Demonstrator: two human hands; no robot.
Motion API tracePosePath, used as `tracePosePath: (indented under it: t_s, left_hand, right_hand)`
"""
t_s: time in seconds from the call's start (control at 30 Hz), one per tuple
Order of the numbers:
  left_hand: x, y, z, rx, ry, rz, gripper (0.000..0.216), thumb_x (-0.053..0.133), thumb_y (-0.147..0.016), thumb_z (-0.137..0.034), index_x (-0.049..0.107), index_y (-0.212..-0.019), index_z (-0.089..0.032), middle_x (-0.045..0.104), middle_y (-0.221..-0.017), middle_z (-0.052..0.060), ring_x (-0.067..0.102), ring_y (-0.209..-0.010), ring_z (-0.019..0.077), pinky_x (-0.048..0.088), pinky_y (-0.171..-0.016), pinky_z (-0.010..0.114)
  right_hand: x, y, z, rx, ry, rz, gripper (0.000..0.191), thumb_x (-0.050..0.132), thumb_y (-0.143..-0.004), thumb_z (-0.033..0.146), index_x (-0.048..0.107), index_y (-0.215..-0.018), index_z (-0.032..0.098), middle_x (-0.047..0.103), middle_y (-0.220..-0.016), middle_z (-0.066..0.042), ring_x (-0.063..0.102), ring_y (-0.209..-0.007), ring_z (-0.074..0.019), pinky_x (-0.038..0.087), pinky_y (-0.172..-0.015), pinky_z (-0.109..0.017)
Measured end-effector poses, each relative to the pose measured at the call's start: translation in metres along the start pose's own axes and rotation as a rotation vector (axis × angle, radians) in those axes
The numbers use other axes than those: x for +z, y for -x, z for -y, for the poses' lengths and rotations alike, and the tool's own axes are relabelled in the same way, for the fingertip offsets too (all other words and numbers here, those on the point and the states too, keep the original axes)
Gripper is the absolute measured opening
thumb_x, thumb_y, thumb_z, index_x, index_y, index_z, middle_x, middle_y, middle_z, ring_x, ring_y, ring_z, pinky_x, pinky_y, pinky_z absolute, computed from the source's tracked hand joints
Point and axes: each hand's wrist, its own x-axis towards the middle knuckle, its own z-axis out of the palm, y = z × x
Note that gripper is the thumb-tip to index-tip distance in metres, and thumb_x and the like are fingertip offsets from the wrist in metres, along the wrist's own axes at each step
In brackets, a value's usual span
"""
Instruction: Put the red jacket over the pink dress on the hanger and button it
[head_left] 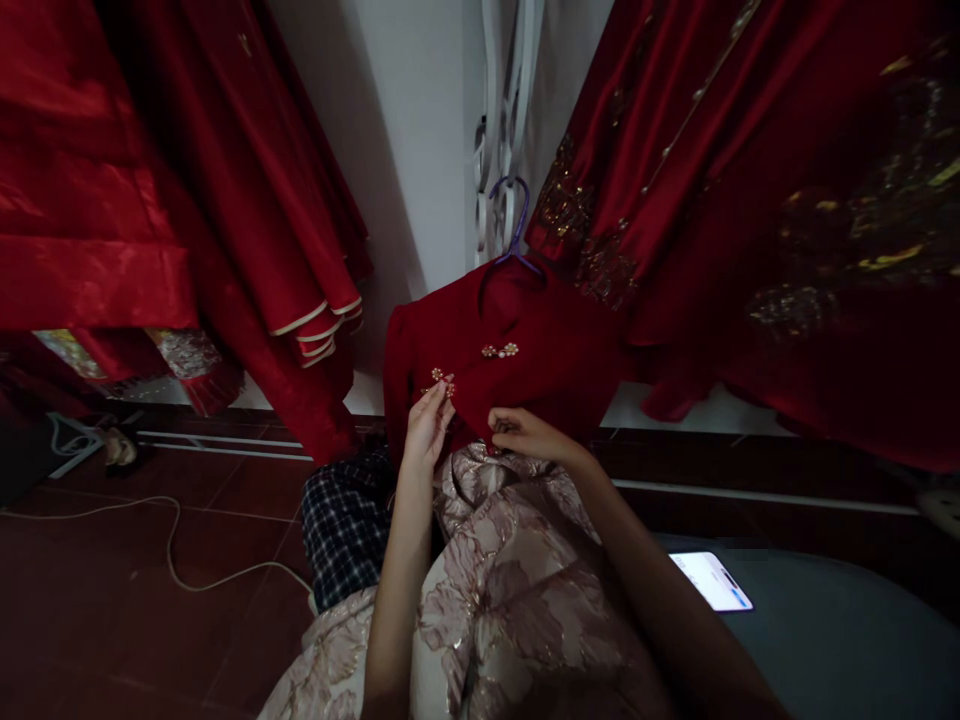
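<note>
In front of me a dark red jacket [551,330] hangs on a purple hanger [515,225]. A gold flower clasp with pearl-like beads [500,351] sits just below its neckline. My left hand [429,425] is at a second flower clasp [437,375], thumb and fingertips pinched on it. To the right, my right hand [529,435] is closed with curled fingers at the jacket's lower front; what lies in the fingers is hidden. Shiny beige-pink floral fabric [517,580] covers my lap and reaches up under my hands.
Red garments [262,200] hang on the left, and gold-embroidered red garments [712,200] on the right. A lit phone [711,581] lies on a grey surface [840,630]. A pale cable [176,545] runs across the tiled floor, near dark checked fabric [345,525].
</note>
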Motion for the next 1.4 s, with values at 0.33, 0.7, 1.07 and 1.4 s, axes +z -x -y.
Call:
tracePosePath:
  t_s: [0.33, 0.7, 1.07, 1.4]
  left_hand:
    - [0.012, 0.002, -0.007, -0.043, -0.152, -0.017, 0.031, 0.058, -0.079, -0.038, 0.064, -0.102, -0.017, 0.066, -0.106, 0.007, 0.063, -0.088, 0.0126, 0.049, -0.08, 0.024]
    - [0.084, -0.037, -0.039, 0.63, -1.332, 0.303, 0.019, 0.054, -0.082, -0.026, 0.059, -0.099, -0.017, 0.06, -0.087, 0.008, 0.059, -0.077, 0.0172, 0.043, -0.073, 0.026]
    - [0.088, -0.053, -0.056, 0.966, -1.666, 0.532, 0.021, 0.047, -0.085, -0.03, 0.058, -0.091, -0.013, 0.05, -0.104, 0.014, 0.045, -0.104, 0.0273, 0.039, -0.088, 0.041]
    - [0.082, -0.056, -0.06, 0.964, -1.41, 0.66, 0.016, 0.047, -0.083, -0.021, 0.06, -0.093, -0.022, 0.055, -0.071, 0.002, 0.052, -0.09, 0.0184, 0.017, -0.109, 0.043]
  right_hand:
    - [-0.003, 0.0, -0.006, -0.002, 0.032, 0.026, 0.006, 0.053, -0.068, 0.019, 0.048, -0.072, 0.018, 0.052, -0.065, 0.004, 0.049, -0.062, -0.0109, 0.039, -0.058, -0.022]
    - [-0.004, -0.001, -0.022, 0.024, 0.073, -0.055, 0.02, 0.053, -0.068, 0.018, 0.058, -0.087, 0.015, 0.064, -0.089, -0.004, 0.057, -0.077, -0.0162, 0.045, -0.072, -0.028]
    - [-0.005, 0.002, -0.014, 0.008, 0.084, -0.091, 0.009, 0.051, -0.07, 0.019, 0.053, -0.077, 0.016, 0.059, -0.071, 0.0, 0.053, -0.063, -0.0115, 0.043, -0.06, -0.023]
    - [-0.038, -0.019, 0.043, -0.277, -0.122, -1.093, 0.013, 0.048, -0.077, 0.028, 0.056, -0.084, 0.019, 0.063, -0.089, -0.004, 0.06, -0.079, -0.0126, 0.049, -0.07, -0.024]
